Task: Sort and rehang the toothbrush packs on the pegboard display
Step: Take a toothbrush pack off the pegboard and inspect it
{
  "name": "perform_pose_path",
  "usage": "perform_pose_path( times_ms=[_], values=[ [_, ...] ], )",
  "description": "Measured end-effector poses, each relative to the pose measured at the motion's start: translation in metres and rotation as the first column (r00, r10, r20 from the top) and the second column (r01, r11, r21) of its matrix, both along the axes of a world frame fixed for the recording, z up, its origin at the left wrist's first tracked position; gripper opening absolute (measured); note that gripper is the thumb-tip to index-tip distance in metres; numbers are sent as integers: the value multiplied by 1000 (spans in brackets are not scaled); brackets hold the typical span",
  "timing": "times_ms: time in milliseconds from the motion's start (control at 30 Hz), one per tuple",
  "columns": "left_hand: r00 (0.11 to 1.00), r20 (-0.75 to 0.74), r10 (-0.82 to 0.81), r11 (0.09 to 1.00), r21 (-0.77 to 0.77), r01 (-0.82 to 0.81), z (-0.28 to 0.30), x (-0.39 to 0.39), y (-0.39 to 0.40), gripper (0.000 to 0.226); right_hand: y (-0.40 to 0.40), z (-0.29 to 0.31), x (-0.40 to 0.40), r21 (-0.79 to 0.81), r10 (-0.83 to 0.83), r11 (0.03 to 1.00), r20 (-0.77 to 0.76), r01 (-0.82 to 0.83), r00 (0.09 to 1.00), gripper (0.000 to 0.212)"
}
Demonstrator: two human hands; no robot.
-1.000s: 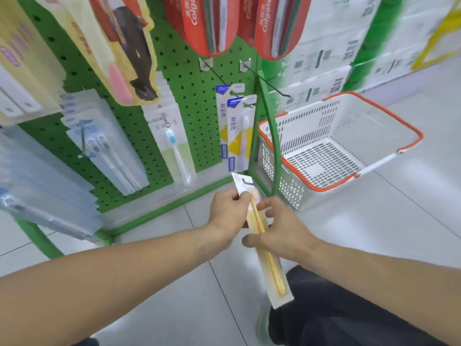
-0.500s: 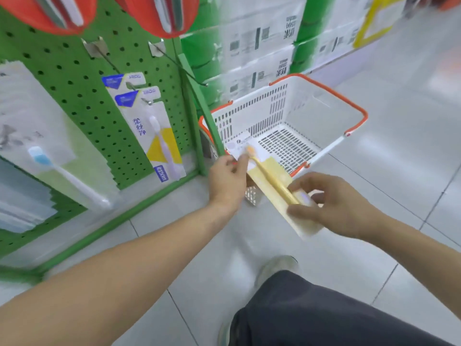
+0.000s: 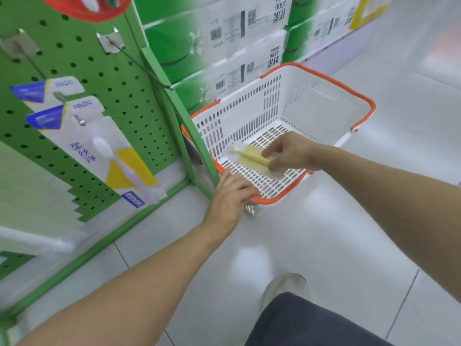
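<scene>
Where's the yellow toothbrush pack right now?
In the head view, the yellow toothbrush pack is low inside the white plastic basket with the orange rim, right of centre, held by the right hand.

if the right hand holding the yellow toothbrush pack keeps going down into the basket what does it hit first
Probably the slotted white floor of the white plastic basket with the orange rim: the right hand holds the yellow toothbrush pack just above it, though depth is unclear.

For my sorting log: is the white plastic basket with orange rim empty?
No, a yellow toothbrush pack lies inside the basket, held by the right hand.
</scene>
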State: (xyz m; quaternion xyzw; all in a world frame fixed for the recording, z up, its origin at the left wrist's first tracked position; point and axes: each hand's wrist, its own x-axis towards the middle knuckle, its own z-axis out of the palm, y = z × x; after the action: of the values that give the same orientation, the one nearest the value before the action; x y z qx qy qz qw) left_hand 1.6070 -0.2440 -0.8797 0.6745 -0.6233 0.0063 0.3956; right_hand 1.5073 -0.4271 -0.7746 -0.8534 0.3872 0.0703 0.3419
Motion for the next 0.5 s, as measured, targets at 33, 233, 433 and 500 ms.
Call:
perform_pose_path(
  times_ms=[33,233,433,500],
  values=[
    [1000,-12,3,999,-37,-4,-4,-1,-1,23,-4,-14,9,35,28,999,-36,-27,999,35],
    [999,-50,3,989,-145,-10,-21,0,-4,5,-12,-83,41,46,177,984,-300,-171,937,40],
    [998,-56,18,987,-157,-26,-21,0,-10,10,-2,-75,41,8,349,905,-583,-424,734,29],
    [997,-71,13,988,-150,-24,-22,0,-10,11,-7,-50,30,-33,297,936,-455,-350,839,23]
  ],
)
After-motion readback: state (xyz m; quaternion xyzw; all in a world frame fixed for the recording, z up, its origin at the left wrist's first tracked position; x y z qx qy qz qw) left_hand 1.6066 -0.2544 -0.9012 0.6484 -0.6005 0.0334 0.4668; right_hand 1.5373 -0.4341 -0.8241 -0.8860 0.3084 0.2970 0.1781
